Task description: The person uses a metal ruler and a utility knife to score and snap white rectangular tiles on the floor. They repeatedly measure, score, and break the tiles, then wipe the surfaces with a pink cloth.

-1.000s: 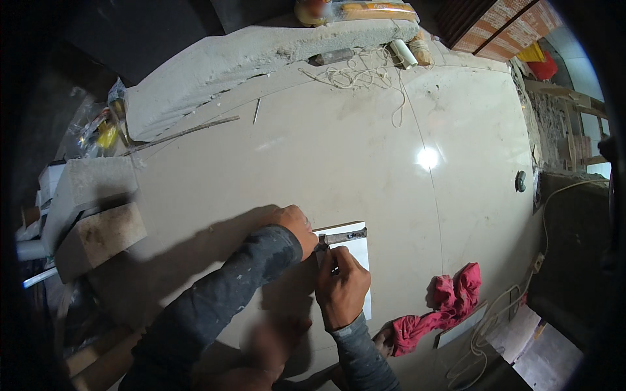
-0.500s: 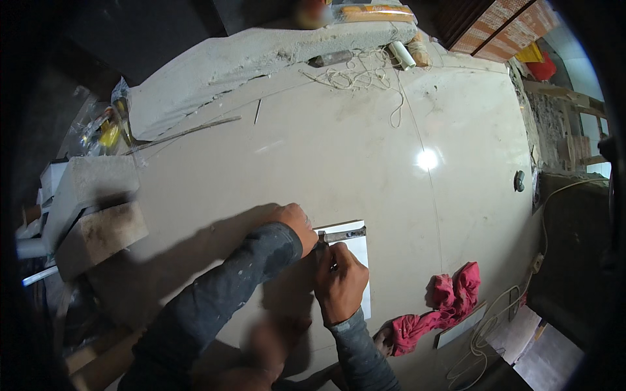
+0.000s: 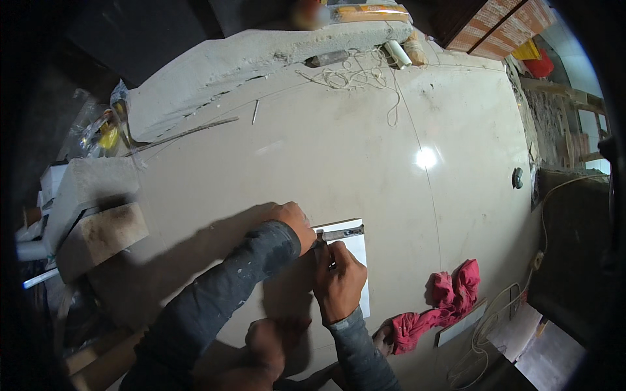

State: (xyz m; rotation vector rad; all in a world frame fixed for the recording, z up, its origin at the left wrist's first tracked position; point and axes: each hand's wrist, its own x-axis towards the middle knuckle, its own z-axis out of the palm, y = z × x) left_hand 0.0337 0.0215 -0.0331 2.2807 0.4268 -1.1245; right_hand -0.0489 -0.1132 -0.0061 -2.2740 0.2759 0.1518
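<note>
Head | left hand [image 3: 295, 223] knuckles-up | right hand [image 3: 342, 280] curled at grey bar [image 3: 344, 233] | grips: can't tell

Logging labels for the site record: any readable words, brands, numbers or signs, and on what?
None clear enough to quote.
Orange package: lettering too small and blurred.
Orange-brown stack: pale markings, too small to tell if text.
Metal tool: dark marks, too small to read.

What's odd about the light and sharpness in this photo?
Head view: white glare on the glossy pale surface; head view: a long shadow left of the left hand; head view: the reddish roundish thing at the top is blurred; head view: straight edges bend near the dark rim.
</note>
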